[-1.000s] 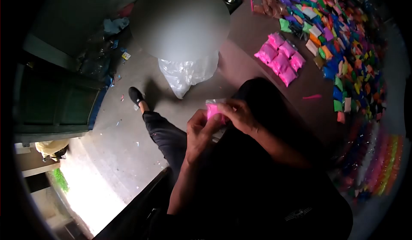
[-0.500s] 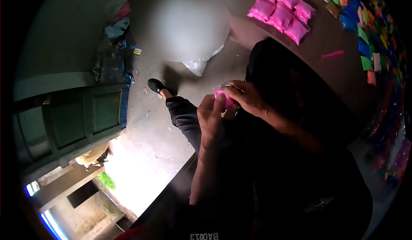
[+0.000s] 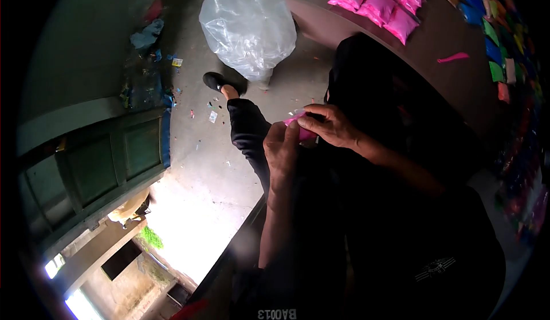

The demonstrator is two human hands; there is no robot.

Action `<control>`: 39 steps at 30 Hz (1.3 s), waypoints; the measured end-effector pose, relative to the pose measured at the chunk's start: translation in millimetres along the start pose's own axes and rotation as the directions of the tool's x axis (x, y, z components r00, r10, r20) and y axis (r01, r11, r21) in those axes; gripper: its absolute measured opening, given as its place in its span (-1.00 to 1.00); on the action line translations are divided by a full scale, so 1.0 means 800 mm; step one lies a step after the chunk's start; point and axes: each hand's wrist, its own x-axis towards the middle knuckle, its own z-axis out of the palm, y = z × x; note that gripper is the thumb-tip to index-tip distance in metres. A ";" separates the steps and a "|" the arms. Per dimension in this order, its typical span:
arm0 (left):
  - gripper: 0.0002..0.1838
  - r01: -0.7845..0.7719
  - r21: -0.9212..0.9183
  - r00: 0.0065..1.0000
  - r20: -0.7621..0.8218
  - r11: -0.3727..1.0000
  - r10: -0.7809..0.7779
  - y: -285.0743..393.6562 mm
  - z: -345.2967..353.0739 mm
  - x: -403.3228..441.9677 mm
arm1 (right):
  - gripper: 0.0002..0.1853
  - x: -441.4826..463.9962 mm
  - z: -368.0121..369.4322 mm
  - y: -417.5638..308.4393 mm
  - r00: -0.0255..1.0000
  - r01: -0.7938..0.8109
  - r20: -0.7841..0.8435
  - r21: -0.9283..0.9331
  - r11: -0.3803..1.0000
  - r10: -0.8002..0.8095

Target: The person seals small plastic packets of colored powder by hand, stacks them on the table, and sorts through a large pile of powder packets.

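A small clear bag of pink powder-like filling (image 3: 307, 132) is held between my two hands in front of my lap. My left hand (image 3: 281, 149) grips its left side, with the thumb on top. On the other side, my right hand (image 3: 335, 128) pinches the bag's upper edge between thumb and fingers. The fingers cover much of the bag, and whether its top is sealed I cannot tell. Similar pink bags (image 3: 379, 6) lie piled on the brown tabletop (image 3: 452, 99), with a pink scoop-like strip (image 3: 453, 58) nearer to me.
Many colourful small bags (image 3: 491, 51) crowd the far right. A large clear plastic sack (image 3: 249, 31) stands on the floor beyond my outstretched shoe (image 3: 215, 81). Litter is scattered over the concrete floor (image 3: 200, 205). At left is a green door (image 3: 89, 160) beside a bright opening.
My head view has shifted slightly, and the large sack now shows clearly where a blur was before. Both hands still hold the pink bag, with the right fingers slightly rearranged along its top edge.
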 end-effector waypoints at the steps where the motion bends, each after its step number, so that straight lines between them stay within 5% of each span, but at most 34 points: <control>1: -0.70 0.009 -0.002 1.000 0.009 1.000 -0.009 0.001 0.001 0.001 | -0.77 -0.003 -0.001 -0.002 1.000 0.013 0.007 -0.018 1.000 -0.013; 2: -0.72 0.014 0.006 1.000 0.008 1.000 -0.014 0.003 0.001 0.003 | -0.77 -0.001 -0.003 0.003 1.000 0.001 0.000 -0.022 1.000 -0.001; 3: -0.73 0.020 0.014 1.000 0.008 1.000 -0.020 0.008 0.004 0.004 | -0.76 0.005 -0.008 0.007 0.951 0.300 0.029 -0.318 0.899 -0.307; 4: -0.73 0.040 -0.099 0.998 0.056 0.994 -0.034 0.014 0.009 0.004 | -0.76 0.008 -0.010 0.010 0.816 0.536 0.153 -0.563 0.629 -0.558; 5: -0.73 0.051 -0.103 0.997 0.065 0.993 -0.044 0.018 0.012 0.006 | -0.76 0.004 -0.011 0.010 0.823 0.525 0.151 -0.570 0.632 -0.547; 6: -0.71 0.112 -0.144 0.993 0.064 0.983 -0.104 0.020 0.016 0.009 | -0.74 0.002 -0.013 0.001 0.978 0.205 0.023 -0.263 0.943 -0.207; 7: -0.69 0.170 -0.187 0.985 0.063 0.968 -0.161 0.021 0.019 0.011 | -0.73 0.002 -0.014 -0.006 0.982 -0.190 0.033 0.103 0.976 0.187; 9: -0.63 0.200 -0.119 0.974 0.131 0.972 -0.185 0.024 0.007 0.014 | -0.71 0.002 -0.008 -0.004 0.979 -0.194 -0.030 0.147 0.970 0.201; 11: -0.63 0.185 -0.238 0.970 0.202 0.954 -0.137 0.019 0.005 0.018 | -0.69 0.003 -0.006 0.001 0.974 -0.194 -0.077 0.187 0.963 0.212; 18: -0.63 0.162 -0.172 0.981 0.139 0.972 -0.139 -0.011 -0.009 0.021 | -0.67 0.006 0.003 0.004 0.945 -0.317 -0.032 0.170 0.933 0.326; 23: -0.59 0.062 0.035 0.994 0.091 0.997 -0.065 -0.011 -0.017 0.020 | -0.66 0.006 0.008 0.007 0.950 -0.305 -0.036 0.094 0.948 0.310; 29: -0.55 0.173 -0.180 0.971 0.194 0.968 -0.137 -0.025 -0.017 0.020 | -0.67 0.004 0.009 0.019 0.937 -0.336 -0.058 0.131 0.933 0.346; 39: -0.62 0.158 -0.073 0.982 0.116 0.985 -0.149 -0.027 -0.014 0.022 | -0.65 0.006 0.016 0.023 0.947 -0.285 -0.113 0.137 0.949 0.300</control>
